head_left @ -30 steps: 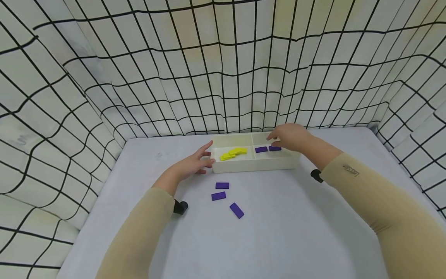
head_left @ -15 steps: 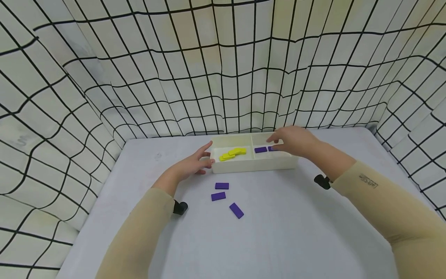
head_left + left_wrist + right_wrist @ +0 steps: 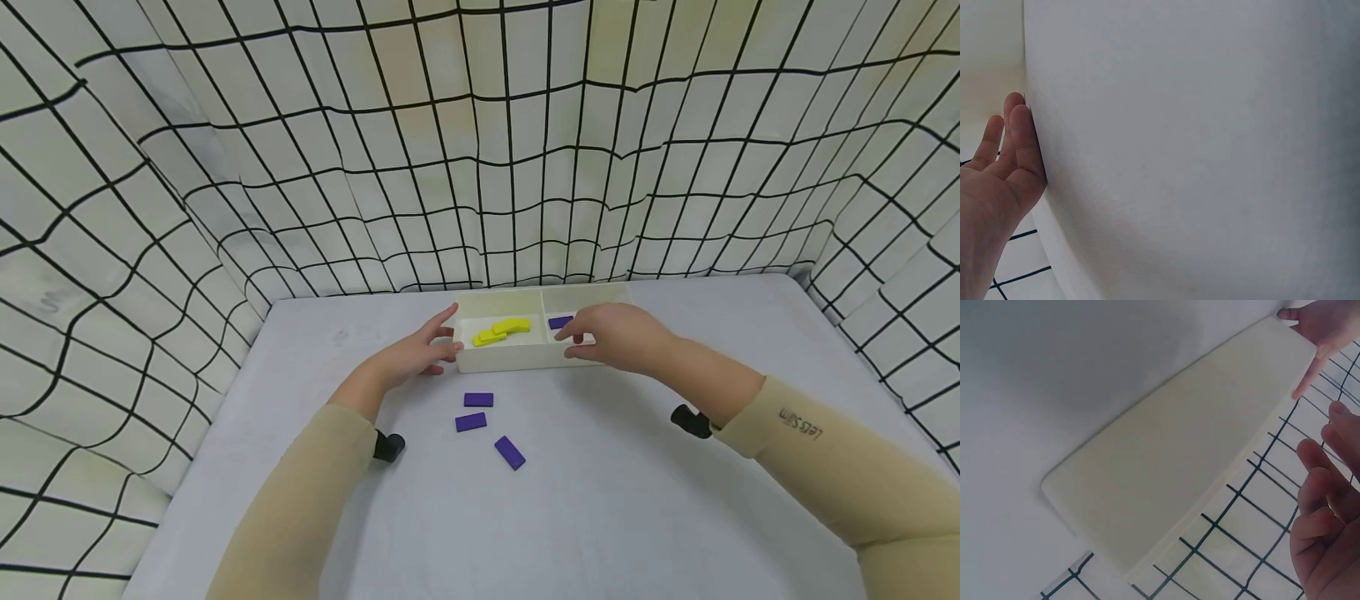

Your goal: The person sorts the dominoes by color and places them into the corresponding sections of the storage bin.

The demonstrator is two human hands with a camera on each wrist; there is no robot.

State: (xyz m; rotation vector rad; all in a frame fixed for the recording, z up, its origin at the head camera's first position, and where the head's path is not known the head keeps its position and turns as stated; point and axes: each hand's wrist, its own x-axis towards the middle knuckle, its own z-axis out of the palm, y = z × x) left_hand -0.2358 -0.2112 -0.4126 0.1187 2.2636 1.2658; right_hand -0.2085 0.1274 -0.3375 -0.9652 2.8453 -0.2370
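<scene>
Nearest the viewer, on the right sleeve (image 3: 825, 467), a printed logo reads roughly "LetsSim"; not fully legible. Three purple tiles (image 3: 477, 422) lie loose on the grey counter (image 3: 600, 500), just in front of the white tray (image 3: 517, 354). Left hand (image 3: 416, 354): released grip, straight fingers (image 3: 1022, 134) pressed flat against the tray's left end wall. Right hand (image 3: 611, 337): fingers relaxed, grasping nothing, over the tray's front wall at its right compartment. Tray has two compartments: left holds a small heap of yellow tiles (image 3: 501, 330), count unclear; right shows one purple tile (image 3: 559, 322), the rest hidden by the hand.
</scene>
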